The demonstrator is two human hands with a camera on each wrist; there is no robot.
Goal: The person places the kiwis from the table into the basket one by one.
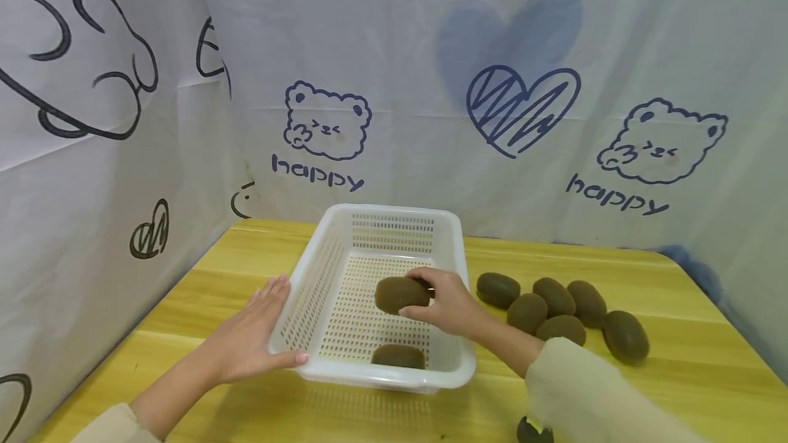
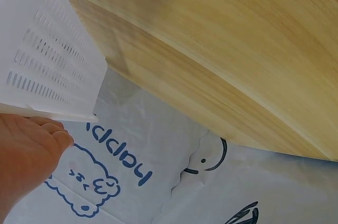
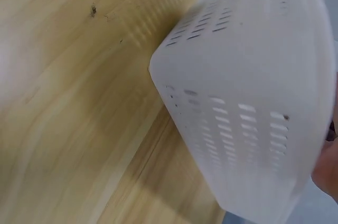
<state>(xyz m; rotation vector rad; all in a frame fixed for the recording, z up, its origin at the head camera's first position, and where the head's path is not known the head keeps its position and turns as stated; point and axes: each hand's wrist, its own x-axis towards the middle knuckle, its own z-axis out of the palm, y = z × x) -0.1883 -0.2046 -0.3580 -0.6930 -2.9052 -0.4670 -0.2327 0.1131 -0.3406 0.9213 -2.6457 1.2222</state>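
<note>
A white plastic basket with slotted walls stands on the table. Inside it, my right hand grips a brown kiwifruit between thumb and fingers, above the perforated floor. Another kiwifruit lies at the basket's near side, partly hidden by the front wall. My left hand rests against the near-left corner, fingers stretched along the left rim and thumb on the front rim. In the right wrist view the basket wall hides most of the right hand.
Several kiwifruits lie grouped on the yellow wood-grain table to the right of the basket. A dark round object with a yellow-green patch sits at the near edge, beside the right sleeve. Printed cloth hangs behind and at the left.
</note>
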